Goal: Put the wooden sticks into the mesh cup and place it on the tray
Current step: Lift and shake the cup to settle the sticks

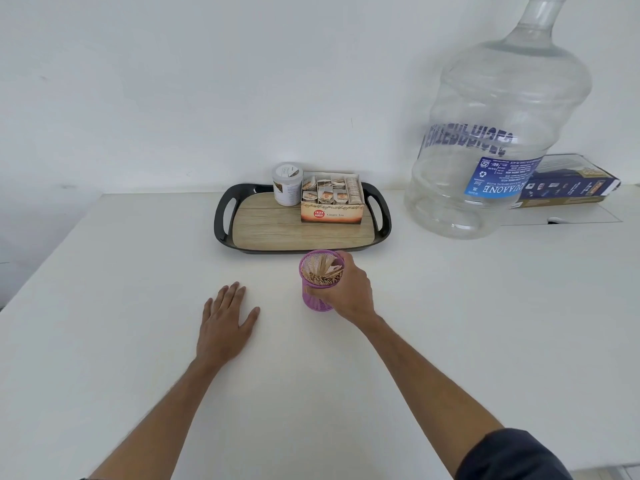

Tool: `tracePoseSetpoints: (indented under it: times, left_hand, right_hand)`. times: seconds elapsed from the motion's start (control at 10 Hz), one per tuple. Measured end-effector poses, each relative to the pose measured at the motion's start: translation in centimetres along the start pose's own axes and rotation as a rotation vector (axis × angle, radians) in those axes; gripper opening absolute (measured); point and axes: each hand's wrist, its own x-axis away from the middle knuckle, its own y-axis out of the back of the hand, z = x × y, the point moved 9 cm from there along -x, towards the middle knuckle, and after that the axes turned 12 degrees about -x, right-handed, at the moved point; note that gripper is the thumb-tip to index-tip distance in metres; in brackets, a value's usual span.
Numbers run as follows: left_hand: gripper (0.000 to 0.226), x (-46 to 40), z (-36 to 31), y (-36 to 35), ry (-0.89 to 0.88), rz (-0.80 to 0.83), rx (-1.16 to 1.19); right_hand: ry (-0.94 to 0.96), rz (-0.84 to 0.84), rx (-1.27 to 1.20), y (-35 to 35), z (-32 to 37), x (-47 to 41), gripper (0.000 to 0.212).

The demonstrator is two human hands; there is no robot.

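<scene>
A purple mesh cup (316, 301) stands on the white table just in front of the tray, with wooden sticks (322, 271) bundled inside it. My right hand (349, 289) wraps around the cup's right side, thumb across its front. My left hand (225, 323) lies flat on the table to the left of the cup, fingers spread, holding nothing. The tray (277, 233) is black-rimmed with a wood-look floor and two handles; its front half is bare.
On the tray's back stand a white jar (286, 184) and an open ginger tea box (331, 199). A large clear water bottle (495, 133) stands at the right, a dark flat box (571, 183) behind it. A white wall rises behind the table.
</scene>
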Motion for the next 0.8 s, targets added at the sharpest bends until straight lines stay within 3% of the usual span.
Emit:
tracePoseSetpoints:
  times: [0.1,0.2,0.3,0.6,0.7,0.8]
  left_hand:
    - [0.06,0.0,0.0,0.0,-0.001,-0.007,-0.001]
    - [0.06,-0.1,0.1,-0.2,0.003,0.004,-0.002]
    - [0.061,0.0,0.2,-0.3,0.004,0.009,0.002]
    - [0.06,-0.1,0.0,0.1,0.0,-0.003,0.0]
    - [0.06,-0.2,0.1,-0.1,0.002,0.004,-0.012]
    - [0.06,0.0,0.0,0.0,0.001,0.005,-0.008]
  right_hand:
    - [0.114,-0.152,-0.239,2.1,2.3,-0.6,0.088]
    - [0.12,-0.276,-0.318,3.9,2.8,-1.2,0.088]
    - [0.061,-0.242,-0.267,3.5,1.6,-0.9,0.081]
    - [0.023,-0.299,-0.37,4.0,0.8,-0.1,0.087]
    - [0.124,-0.353,-0.455,5.0,2.2,-0.7,0.082]
    - [0.057,-0.29,-0.413,4.1,1.4,-0.5,0.086]
